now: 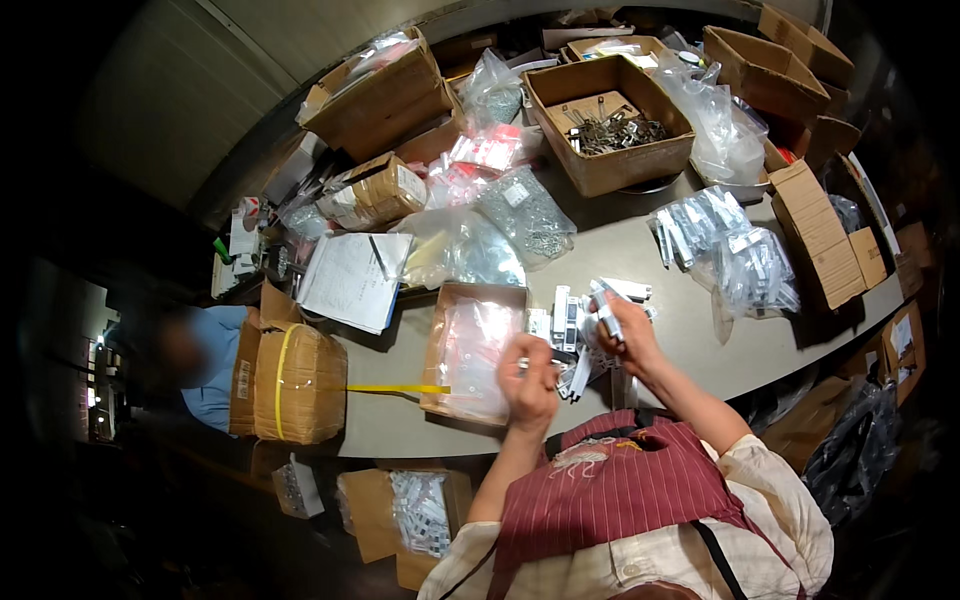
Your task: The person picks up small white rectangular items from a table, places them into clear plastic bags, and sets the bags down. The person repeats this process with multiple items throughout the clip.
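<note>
Currently right hand (pixel 628 338) grips a small white bagged part (pixel 607 312), raised off the counter (pixel 640 250) over the loose pile (pixel 575 330) for easy reach. Left hand (pixel 528 378) is clenched on something small, can't tell what, beside the shallow box of clear bags (pixel 470 350).

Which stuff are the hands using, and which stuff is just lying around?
In use:
left hand
right hand
small white part
pile of white parts
tray of clear bags

Lying about:
box of metal parts
papers
taped parcel
</note>
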Available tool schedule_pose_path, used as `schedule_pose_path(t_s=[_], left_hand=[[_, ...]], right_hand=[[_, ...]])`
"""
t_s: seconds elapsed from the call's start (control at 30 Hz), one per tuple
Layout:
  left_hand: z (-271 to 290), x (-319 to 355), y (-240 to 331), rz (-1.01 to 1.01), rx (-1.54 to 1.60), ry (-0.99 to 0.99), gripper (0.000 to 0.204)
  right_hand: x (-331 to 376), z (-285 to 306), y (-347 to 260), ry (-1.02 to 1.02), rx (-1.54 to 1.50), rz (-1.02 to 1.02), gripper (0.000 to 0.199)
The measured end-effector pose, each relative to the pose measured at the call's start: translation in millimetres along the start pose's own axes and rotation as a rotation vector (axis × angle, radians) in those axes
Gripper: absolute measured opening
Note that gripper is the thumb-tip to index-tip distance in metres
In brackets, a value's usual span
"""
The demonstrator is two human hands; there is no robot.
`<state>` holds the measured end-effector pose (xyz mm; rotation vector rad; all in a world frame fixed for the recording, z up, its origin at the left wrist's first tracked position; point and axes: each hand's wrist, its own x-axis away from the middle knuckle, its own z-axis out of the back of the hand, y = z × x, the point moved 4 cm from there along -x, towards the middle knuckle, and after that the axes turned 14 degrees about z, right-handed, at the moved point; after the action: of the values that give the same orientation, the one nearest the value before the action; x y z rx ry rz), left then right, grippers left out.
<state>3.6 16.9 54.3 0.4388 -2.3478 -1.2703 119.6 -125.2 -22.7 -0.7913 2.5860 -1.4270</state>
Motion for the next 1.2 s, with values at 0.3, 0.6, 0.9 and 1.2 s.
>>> schedule_pose_path(t_s=[0.3,0.6,0.9,1.2], left_hand=[[118,-173,173,-0.142,-0.121,0.339,0.028],[100,-265,154,0.273,-1.066,0.108,0.02],[88,-258,137,0.242,-1.024,-0.052,0.041],[60,-139,166,-0.657,-0.911,0.413,0.02]], right_hand=[[-12,14,-7,-0.096,0.651,0.153,0.042],[-51,88,-87,0.139,1.451,0.794,0.018],[-74,133,-85,0.304,2.13,0.59,0.043],[-44,171,-64,0.206,0.818,0.165,0.049]])
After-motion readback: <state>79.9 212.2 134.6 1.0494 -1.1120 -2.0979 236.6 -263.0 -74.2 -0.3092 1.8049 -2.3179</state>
